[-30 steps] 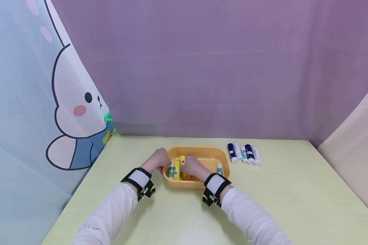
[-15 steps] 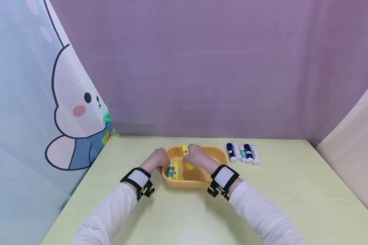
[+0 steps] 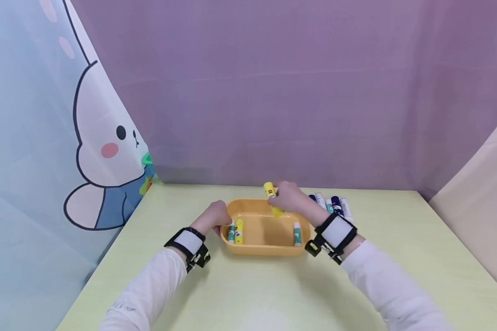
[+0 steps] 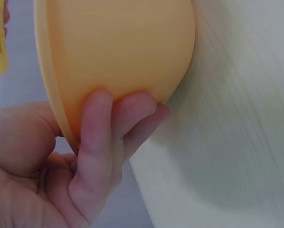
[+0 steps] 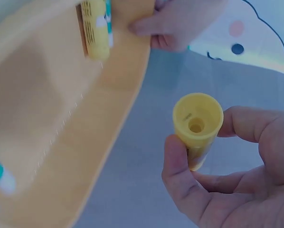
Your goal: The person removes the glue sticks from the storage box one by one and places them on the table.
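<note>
My left hand (image 3: pixel 216 216) grips the left rim of an orange plastic basket (image 3: pixel 261 249), thumb inside and fingers against the outer wall (image 4: pixel 118 52). Between the thumb and fingers of my right hand (image 3: pixel 290 196) is a yellow glue stick (image 3: pixel 270 191), tilted above the basket's back rim. The right wrist view shows the hollow end of this glue stick (image 5: pixel 197 118). Inside the basket, another yellow glue stick (image 3: pixel 239 231) lies beside a green-and-white glue stick (image 3: pixel 231 232) at the left. A second green-and-white glue stick (image 3: pixel 297 234) lies at the right end.
Behind my right forearm, a row of several blue, white and green glue sticks (image 3: pixel 336 204) lies on the pale table (image 3: pixel 248 294), partly hidden. A purple cloth (image 3: pixel 290 101) hangs along the table's back edge, and a printed cloth (image 3: pixel 29 207) hangs at the left.
My right hand has lifted the yellow glue stick out of the basket and moved up, back and to the right. The left hand stays on the rim.
</note>
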The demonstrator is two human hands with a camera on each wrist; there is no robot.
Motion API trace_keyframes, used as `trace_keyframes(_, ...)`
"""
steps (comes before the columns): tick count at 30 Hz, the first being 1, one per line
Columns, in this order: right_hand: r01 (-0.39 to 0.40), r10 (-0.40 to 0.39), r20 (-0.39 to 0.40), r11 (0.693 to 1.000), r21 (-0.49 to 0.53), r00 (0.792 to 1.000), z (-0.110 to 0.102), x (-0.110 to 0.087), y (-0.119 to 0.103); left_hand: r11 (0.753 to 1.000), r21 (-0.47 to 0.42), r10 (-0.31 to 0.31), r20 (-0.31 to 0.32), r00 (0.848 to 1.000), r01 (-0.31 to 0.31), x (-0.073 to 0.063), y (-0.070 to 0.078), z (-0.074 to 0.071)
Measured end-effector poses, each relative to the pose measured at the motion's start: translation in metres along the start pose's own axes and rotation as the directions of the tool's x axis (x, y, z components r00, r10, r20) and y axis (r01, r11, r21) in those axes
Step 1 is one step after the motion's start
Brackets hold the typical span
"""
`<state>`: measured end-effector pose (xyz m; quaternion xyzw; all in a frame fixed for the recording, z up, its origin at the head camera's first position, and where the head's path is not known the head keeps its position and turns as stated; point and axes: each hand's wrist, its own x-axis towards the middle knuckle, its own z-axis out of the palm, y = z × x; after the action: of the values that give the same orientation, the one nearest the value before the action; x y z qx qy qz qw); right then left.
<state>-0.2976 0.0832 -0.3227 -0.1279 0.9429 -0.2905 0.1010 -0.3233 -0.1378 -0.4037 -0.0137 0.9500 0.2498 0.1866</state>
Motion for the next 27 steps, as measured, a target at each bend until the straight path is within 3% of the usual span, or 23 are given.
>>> trace_keyframes(14, -0.086, 0.083, -0.076, 0.995, -0.041, 0.994, -0.057, -0.037, 0.051, 1.0, -0.003, 0.001, 0.005, 1.0, -0.001, 0.003, -0.001, 0.001)
trace_keyframes(21, -0.142, 0.138, -0.092, 0.989, -0.04, 0.986, -0.063, -0.047, 0.078, 1.0, -0.006, -0.004, 0.003, 1.0, 0.004, 0.0, 0.0, -0.001)
trace_keyframes(27, -0.168, 0.167, -0.078, 0.986, -0.005, 0.983, -0.051, -0.051, 0.101, 1.0, -0.019, -0.019, 0.01, 1.0, 0.019, -0.001, 0.002, -0.001)
